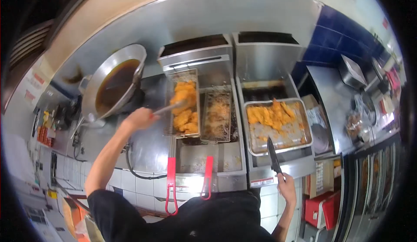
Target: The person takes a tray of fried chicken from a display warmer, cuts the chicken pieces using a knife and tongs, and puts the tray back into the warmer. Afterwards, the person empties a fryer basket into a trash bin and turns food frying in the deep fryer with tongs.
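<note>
My left hand (142,119) is closed around a pair of metal tongs (167,108), whose blurred far end reaches over the fried chicken (184,122) in the left fryer basket (197,74). That basket is raised, its red handle (171,172) pointing toward me. A second basket (217,95) beside it sits lower in the fryer among bubbling oil; its contents are hard to make out. In my right hand (286,189) is a knife (273,155) with a dark blade, pointing away from me over the near edge of a metal tray (306,131). More fried chicken pieces (273,114) lie in that tray.
A large wok (142,53) of dark liquid stands left of the fryer. The tray rests over a second fryer (265,92). On the right are a steel counter (328,92) with bags and containers, and a red box (319,209) below. A hose (134,168) hangs at front left.
</note>
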Tool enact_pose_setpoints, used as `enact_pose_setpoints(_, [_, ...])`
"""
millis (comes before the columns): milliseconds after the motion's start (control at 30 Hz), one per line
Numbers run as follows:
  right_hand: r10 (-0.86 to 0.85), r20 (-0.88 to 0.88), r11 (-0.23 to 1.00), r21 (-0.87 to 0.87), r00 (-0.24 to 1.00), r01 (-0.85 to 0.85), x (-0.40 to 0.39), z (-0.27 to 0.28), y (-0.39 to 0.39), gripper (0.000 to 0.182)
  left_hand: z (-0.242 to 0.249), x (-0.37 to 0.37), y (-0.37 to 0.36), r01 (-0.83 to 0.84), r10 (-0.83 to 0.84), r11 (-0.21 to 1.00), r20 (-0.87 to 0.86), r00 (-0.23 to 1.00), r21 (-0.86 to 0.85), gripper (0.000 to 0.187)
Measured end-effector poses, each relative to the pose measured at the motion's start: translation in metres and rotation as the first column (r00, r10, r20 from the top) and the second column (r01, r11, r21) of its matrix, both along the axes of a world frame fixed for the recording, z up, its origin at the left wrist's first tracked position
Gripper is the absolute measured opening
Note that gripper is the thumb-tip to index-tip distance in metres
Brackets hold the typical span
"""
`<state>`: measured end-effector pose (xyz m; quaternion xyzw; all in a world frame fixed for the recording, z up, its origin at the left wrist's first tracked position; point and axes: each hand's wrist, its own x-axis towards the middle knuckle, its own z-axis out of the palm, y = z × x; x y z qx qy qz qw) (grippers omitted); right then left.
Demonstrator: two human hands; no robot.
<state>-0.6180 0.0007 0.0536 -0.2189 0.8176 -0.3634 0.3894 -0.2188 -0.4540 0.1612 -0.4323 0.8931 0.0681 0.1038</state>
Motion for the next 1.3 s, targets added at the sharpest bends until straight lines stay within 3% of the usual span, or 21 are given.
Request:
enact_pose_setpoints(100, [0.002,0.0,1.0,0.0,1.0,-0.002,-0.009,0.001,-0.011,0.032,0.024,0.018,0.021,-0.063,0.059,0.996,-0.063,0.996,-0.065,0.05])
enact_pose_setpoints(200, [0.08,-0.126,0.996,-0.016,0.989,-0.083,-0.029,-0.005,-0.018,0.031,0.038,0.01,0.05,-0.08,0.068,0.993,-0.13,0.989,-0.09,0.05])
enact_pose_setpoints(267, [0.094,-0.249,0.978,-0.159,0.964,-0.136,-0.037,-0.013,-0.024,0.031,0.053,-0.009,0.081,-0.147,0.137,0.988,-0.199,0.97,-0.037,0.047])
enact_pose_setpoints(367, [0.146,-0.286,0.979,-0.1,0.947,-0.18,-0.049,-0.003,-0.032,0.032,0.074,-0.066,0.137,-0.208,0.254,0.963,-0.313,0.915,0.173,0.043])
enact_pose_setpoints(400, [0.159,-0.287,0.976,-0.098,0.945,-0.194,-0.052,0.0,-0.036,0.032,0.081,-0.09,0.153,-0.227,0.289,0.942,-0.25,0.924,0.247,0.046])
enact_pose_setpoints(467, [0.209,-0.314,0.978,0.047,0.926,-0.205,-0.057,0.008,-0.04,0.033,0.073,-0.129,0.173,-0.091,0.187,0.94,-0.272,0.944,0.329,0.05])
enact_pose_setpoints(567, [0.216,-0.347,0.976,0.042,0.913,-0.215,-0.069,-0.016,-0.039,0.032,0.02,-0.177,0.18,0.103,0.04,0.862,-0.269,0.962,0.496,0.055])
enact_pose_setpoints(633, [0.227,-0.358,0.973,0.052,0.906,-0.223,-0.075,-0.016,-0.036,0.031,-0.013,-0.215,0.195,0.0,0.131,0.74,-0.144,0.981,0.672,0.059])
enact_pose_setpoints(667, [0.243,-0.359,0.969,0.056,0.901,-0.239,-0.079,-0.014,-0.034,0.031,-0.033,-0.232,0.206,-0.127,0.27,0.587,-0.045,0.962,0.799,0.059])
enact_pose_setpoints(733, [0.259,-0.352,0.965,0.045,0.899,-0.26,-0.083,-0.014,-0.026,0.03,-0.083,-0.246,0.218,-0.172,0.316,0.46,0.02,0.948,0.871,0.059])
enact_pose_setpoints(833, [0.258,-0.372,0.964,0.043,0.891,-0.262,-0.087,-0.016,-0.015,0.029,-0.088,-0.245,0.215,-0.22,0.223,0.432,0.133,0.966,0.875,0.06])
enact_pose_setpoints(867, [0.253,-0.39,0.965,0.039,0.885,-0.259,-0.085,-0.013,-0.014,0.028,-0.079,-0.237,0.211,-0.24,0.238,0.441,0.145,0.96,0.865,0.06])
enact_pose_setpoints(933, [0.225,-0.454,0.967,-0.002,0.862,-0.254,-0.081,-0.007,-0.011,0.026,-0.038,-0.207,0.205,-0.084,0.08,0.583,0.046,0.996,0.808,0.061])
enact_pose_setpoints(967, [0.266,-0.46,0.961,0.058,0.847,-0.27,-0.078,0.003,-0.015,0.025,0.016,-0.201,0.212,-0.015,0.107,0.636,-0.069,0.992,0.772,0.062])
enact_pose_setpoints(1000, [0.33,-0.458,0.942,0.11,0.825,-0.316,-0.079,-0.006,-0.018,0.025,0.039,-0.184,0.211,-0.053,0.152,0.652,-0.062,0.986,0.756,0.062])
enact_pose_setpoints(1067, [0.378,-0.439,0.922,0.098,0.815,-0.375,-0.074,-0.008,-0.032,0.029,0.075,-0.147,0.208,-0.075,0.117,0.89,-0.065,0.991,0.449,0.059])
enact_pose_setpoints(1133, [0.379,-0.448,0.914,0.043,0.81,-0.404,-0.073,-0.011,-0.041,0.031,0.12,-0.126,0.201,-0.241,0.247,0.941,0.004,0.969,0.238,0.056])
enact_pose_setpoints(1200, [0.372,-0.461,0.908,-0.001,0.805,-0.42,-0.078,-0.009,-0.047,0.032,0.124,-0.098,0.184,-0.341,0.341,0.939,-0.011,0.94,-0.053,0.056])
enact_pose_setpoints(1233, [0.359,-0.463,0.915,0.006,0.81,-0.402,-0.079,-0.008,-0.049,0.029,0.112,-0.079,0.169,-0.277,0.288,0.932,0.013,0.958,-0.233,0.059])
enact_pose_setpoints(1267, [0.345,-0.463,0.924,0.013,0.817,-0.382,-0.079,-0.005,-0.051,0.027,0.102,-0.066,0.153,-0.285,0.296,0.928,0.009,0.955,-0.238,0.059])
enact_pose_setpoints(1300, [0.321,-0.444,0.932,-0.009,0.837,-0.362,-0.078,0.001,-0.052,0.027,0.095,-0.057,0.136,-0.223,0.262,0.942,0.132,0.956,-0.251,0.06])
